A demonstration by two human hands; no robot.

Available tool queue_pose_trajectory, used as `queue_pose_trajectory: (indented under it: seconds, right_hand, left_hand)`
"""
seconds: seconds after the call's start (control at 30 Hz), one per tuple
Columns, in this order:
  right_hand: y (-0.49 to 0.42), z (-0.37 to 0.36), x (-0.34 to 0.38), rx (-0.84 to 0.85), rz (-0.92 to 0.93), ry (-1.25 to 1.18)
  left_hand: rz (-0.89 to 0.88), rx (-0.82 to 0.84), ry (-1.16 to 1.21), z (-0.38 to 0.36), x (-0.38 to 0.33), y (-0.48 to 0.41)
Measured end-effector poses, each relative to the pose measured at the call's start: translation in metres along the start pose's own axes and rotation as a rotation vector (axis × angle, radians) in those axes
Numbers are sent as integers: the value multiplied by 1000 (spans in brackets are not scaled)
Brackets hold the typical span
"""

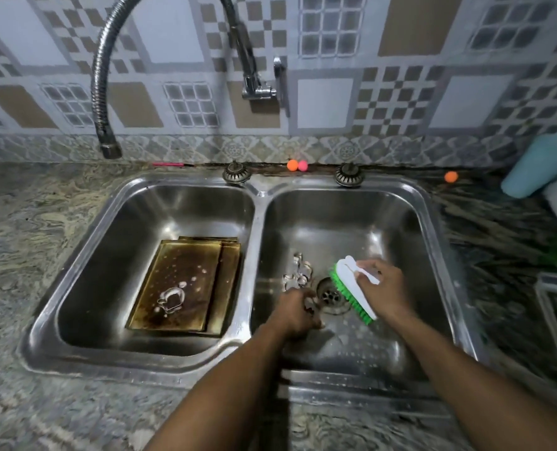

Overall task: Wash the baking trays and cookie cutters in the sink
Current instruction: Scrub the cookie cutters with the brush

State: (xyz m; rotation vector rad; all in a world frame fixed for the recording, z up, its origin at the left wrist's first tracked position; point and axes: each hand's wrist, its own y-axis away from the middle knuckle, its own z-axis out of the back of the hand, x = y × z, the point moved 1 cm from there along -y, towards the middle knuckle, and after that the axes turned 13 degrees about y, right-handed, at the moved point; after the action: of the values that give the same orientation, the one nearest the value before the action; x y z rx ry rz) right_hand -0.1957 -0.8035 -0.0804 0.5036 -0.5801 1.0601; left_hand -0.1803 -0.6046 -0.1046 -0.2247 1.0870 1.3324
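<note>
Scrubbing cookie cutter in right basin, lower centre of frame: angle brush bristles into cutter edges, work over drain. Left hand fingers clenched round cutter. Right hand fingers wrapped round brush handle. Spare cutters lie just above. Baking trays stacked in left basin, soapy cutter on top.

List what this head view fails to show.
Head view:
Cutter in left hand: the grip hides its shape.
Lower trays: top tray covers them; count unclear.
Cutters by drain: blurred heap, uncountable.
Brush: right hand covers part.
Blue thing: cut by right edge.
</note>
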Motion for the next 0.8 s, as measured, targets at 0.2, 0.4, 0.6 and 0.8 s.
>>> queue_pose_trajectory:
  seconds: [0.2,0.4,0.6,0.8]
  right_hand:
    - [-11,-15,-44,119,15,-2]
    - [-13,-23,-54,167,12,-37]
    - [-13,-22,-50,191,9,-27]
    - [-8,-24,-44,183,-12,-22]
  left_hand:
    - [115,-39,-198,-26,24,-22]
    - [157,-40,-410,-31,30,-22]
    - [291,-17,-448,-26,36,-17]
    - [212,-37,-404,-27,38,-19]
